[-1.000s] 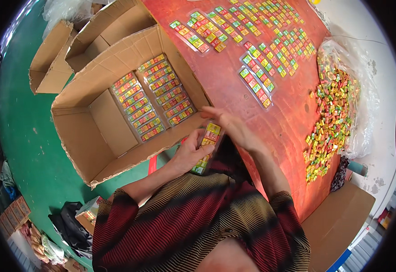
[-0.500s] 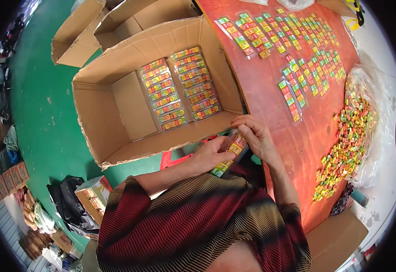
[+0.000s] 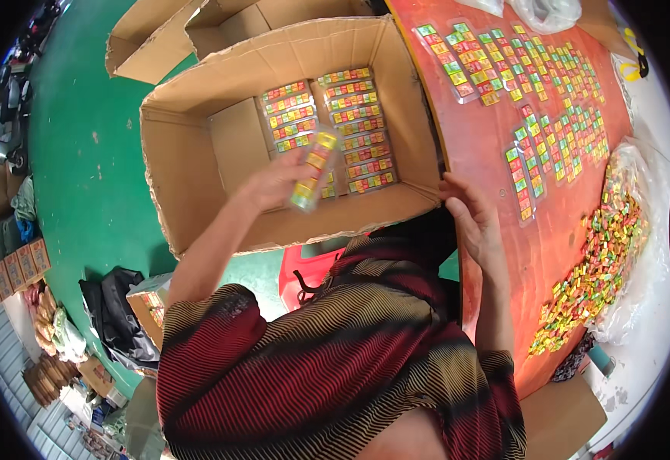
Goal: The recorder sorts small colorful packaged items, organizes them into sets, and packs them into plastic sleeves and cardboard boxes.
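My left hand (image 3: pixel 267 182) grips a clear plastic strip pack (image 3: pixel 316 169) of small red, yellow and green blocks, slightly blurred. It hangs tilted over the open cardboard box (image 3: pixel 178 157), above the packs lying inside. Two columns of similar packs (image 3: pixel 364 136) line part of the box's bottom; the held pack and my hand hide some of the left column. My right hand (image 3: pixel 476 221) is empty, its thumb and fingers apart, beside the box's near right corner at the edge of the red table (image 3: pixel 488 284).
More filled packs (image 3: pixel 530 65) lie in rows on the table's far part. A heap of loose coloured blocks (image 3: pixel 580 276) spreads along its right side, beside a clear plastic bag (image 3: pixel 633 261). Other open cartons (image 3: pixel 147 38) stand beyond the box; a red stool (image 3: pixel 293 268) is below it.
My left hand has carried the strip pack from between both hands, near my lap, leftward and up over the box. My right hand has let go and remains near the table edge.
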`<action>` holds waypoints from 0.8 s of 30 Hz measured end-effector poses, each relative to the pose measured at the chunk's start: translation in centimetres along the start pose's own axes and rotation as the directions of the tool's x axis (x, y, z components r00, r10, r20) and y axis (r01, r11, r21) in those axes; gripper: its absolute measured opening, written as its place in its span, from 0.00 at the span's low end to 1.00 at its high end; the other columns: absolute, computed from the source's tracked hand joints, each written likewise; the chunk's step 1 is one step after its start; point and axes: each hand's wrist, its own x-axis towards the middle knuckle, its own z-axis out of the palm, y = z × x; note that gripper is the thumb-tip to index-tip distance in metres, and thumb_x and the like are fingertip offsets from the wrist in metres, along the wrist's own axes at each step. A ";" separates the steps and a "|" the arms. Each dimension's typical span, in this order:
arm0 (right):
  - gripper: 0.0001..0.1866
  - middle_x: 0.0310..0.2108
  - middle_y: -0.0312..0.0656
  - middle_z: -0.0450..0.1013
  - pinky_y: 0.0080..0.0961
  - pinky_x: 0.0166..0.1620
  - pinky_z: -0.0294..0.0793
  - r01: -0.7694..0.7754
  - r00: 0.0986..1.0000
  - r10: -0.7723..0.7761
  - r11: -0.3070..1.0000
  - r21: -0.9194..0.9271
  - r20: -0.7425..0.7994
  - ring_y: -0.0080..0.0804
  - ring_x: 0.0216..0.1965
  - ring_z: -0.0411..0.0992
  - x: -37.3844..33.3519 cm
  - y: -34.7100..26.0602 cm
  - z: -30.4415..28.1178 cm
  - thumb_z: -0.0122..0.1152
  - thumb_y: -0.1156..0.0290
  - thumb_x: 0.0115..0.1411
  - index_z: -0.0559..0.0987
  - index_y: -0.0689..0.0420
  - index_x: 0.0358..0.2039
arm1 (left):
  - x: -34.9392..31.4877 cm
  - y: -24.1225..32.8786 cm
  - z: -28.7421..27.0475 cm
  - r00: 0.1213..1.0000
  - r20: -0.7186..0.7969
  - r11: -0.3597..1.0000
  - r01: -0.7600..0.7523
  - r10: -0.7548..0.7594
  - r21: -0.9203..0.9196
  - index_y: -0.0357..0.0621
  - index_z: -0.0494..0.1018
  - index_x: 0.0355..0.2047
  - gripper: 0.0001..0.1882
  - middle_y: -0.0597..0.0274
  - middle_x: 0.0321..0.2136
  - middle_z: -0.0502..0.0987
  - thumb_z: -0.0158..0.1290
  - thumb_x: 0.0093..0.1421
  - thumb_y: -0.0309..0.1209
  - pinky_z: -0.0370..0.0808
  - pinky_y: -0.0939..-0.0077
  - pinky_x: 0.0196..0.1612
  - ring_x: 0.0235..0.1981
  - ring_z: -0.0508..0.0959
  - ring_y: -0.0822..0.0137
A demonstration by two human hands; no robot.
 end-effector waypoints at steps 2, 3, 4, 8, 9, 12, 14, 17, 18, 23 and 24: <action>0.17 0.41 0.39 0.69 0.20 0.48 0.63 -0.014 1.000 0.014 1.000 -0.020 0.018 0.24 0.43 0.66 -0.9 0.0 -0.1 0.48 0.76 0.58 0.67 0.61 0.49 | -0.5 -0.7 -5.2 0.995 -0.096 0.999 0.038 -0.038 -0.004 0.45 0.60 0.47 0.26 0.66 0.35 0.69 0.56 0.48 0.30 0.69 0.73 0.41 0.37 0.71 0.71; 0.17 0.41 0.39 0.69 0.20 0.48 0.64 -0.027 0.999 0.028 0.999 -0.045 0.029 0.24 0.43 0.66 -1.3 0.2 -0.2 0.48 0.76 0.58 0.67 0.61 0.49 | -0.8 -1.3 -8.1 0.994 -0.103 0.999 0.042 -0.042 -0.006 0.45 0.60 0.47 0.26 0.66 0.35 0.69 0.56 0.48 0.30 0.69 0.73 0.41 0.37 0.71 0.71; 0.17 0.41 0.39 0.69 0.20 0.48 0.64 -0.032 0.999 0.034 0.999 -0.039 0.037 0.24 0.43 0.66 -1.5 0.3 -0.1 0.48 0.76 0.58 0.67 0.61 0.49 | -1.2 -2.3 -11.1 0.967 -0.209 0.973 0.179 -0.146 0.149 0.45 0.62 0.45 0.24 0.66 0.35 0.70 0.57 0.47 0.28 0.68 0.74 0.40 0.36 0.71 0.71; 0.17 0.41 0.39 0.69 0.20 0.48 0.64 -0.056 0.998 0.056 0.998 -0.021 0.027 0.23 0.42 0.67 -2.2 0.2 0.0 0.48 0.77 0.57 0.67 0.61 0.48 | -1.9 -9.2 -20.3 0.881 -0.435 0.855 0.365 -0.189 0.368 0.44 0.68 0.32 0.16 0.65 0.31 0.71 0.58 0.42 0.23 0.68 0.76 0.35 0.33 0.71 0.68; 0.17 0.41 0.39 0.69 0.20 0.48 0.64 -0.073 0.997 0.074 0.996 -0.047 0.020 0.23 0.42 0.67 -2.3 0.1 0.0 0.48 0.77 0.57 0.67 0.61 0.48 | -1.9 -11.3 -22.4 0.882 -0.443 0.781 0.387 -0.159 0.490 0.44 0.69 0.32 0.16 0.65 0.29 0.72 0.58 0.40 0.22 0.68 0.74 0.34 0.32 0.71 0.67; 0.17 0.41 0.39 0.69 0.20 0.48 0.63 -0.107 0.994 0.108 0.994 -0.024 0.035 0.24 0.42 0.67 -2.7 0.0 0.1 0.49 0.76 0.57 0.67 0.61 0.48 | -1.6 -15.1 -26.2 0.873 -0.472 0.596 0.445 -0.123 0.668 0.43 0.71 0.33 0.19 0.64 0.28 0.73 0.60 0.37 0.23 0.70 0.71 0.34 0.32 0.73 0.65; 0.17 0.41 0.39 0.69 0.20 0.48 0.63 -0.121 0.992 0.121 0.992 -0.022 0.029 0.24 0.42 0.67 -2.9 0.1 0.1 0.49 0.76 0.57 0.67 0.61 0.48 | -1.1 -15.9 -26.7 0.866 -0.487 0.495 0.476 -0.117 0.727 0.43 0.72 0.34 0.21 0.63 0.28 0.74 0.61 0.35 0.24 0.71 0.70 0.34 0.32 0.73 0.64; 0.17 0.41 0.39 0.69 0.21 0.49 0.63 -0.138 0.990 0.139 0.990 -0.019 0.005 0.24 0.43 0.67 -3.0 0.4 0.1 0.49 0.76 0.57 0.67 0.61 0.48 | 0.3 -14.9 -25.0 0.817 -0.567 0.264 0.574 -0.110 0.775 0.45 0.72 0.37 0.26 0.59 0.32 0.75 0.62 0.33 0.25 0.71 0.70 0.37 0.34 0.74 0.63; 0.17 0.42 0.39 0.69 0.21 0.49 0.63 -0.147 0.989 0.147 0.989 -0.016 -0.006 0.24 0.43 0.67 -3.2 0.5 0.1 0.49 0.75 0.58 0.67 0.61 0.49 | 0.2 -13.8 -23.5 0.831 -0.547 0.158 0.556 -0.104 0.816 0.45 0.72 0.36 0.24 0.58 0.32 0.75 0.62 0.33 0.26 0.71 0.70 0.37 0.35 0.74 0.62; 0.17 0.42 0.40 0.69 0.21 0.49 0.63 -0.149 0.989 0.149 0.988 -0.037 -0.006 0.25 0.43 0.66 -3.1 0.0 0.7 0.49 0.75 0.58 0.67 0.61 0.49 | -1.1 -13.6 -23.3 0.772 -0.625 0.092 0.635 -0.117 0.767 0.45 0.71 0.40 0.25 0.61 0.31 0.75 0.62 0.37 0.27 0.71 0.73 0.37 0.33 0.73 0.67; 0.17 0.42 0.40 0.69 0.21 0.49 0.63 -0.154 0.988 0.154 0.987 -0.036 -0.003 0.25 0.44 0.66 -3.2 -0.1 0.8 0.49 0.75 0.58 0.67 0.61 0.49 | -1.2 -13.5 -23.3 0.767 -0.628 0.095 0.640 -0.134 0.762 0.45 0.71 0.40 0.25 0.62 0.32 0.75 0.61 0.38 0.28 0.70 0.72 0.38 0.34 0.73 0.67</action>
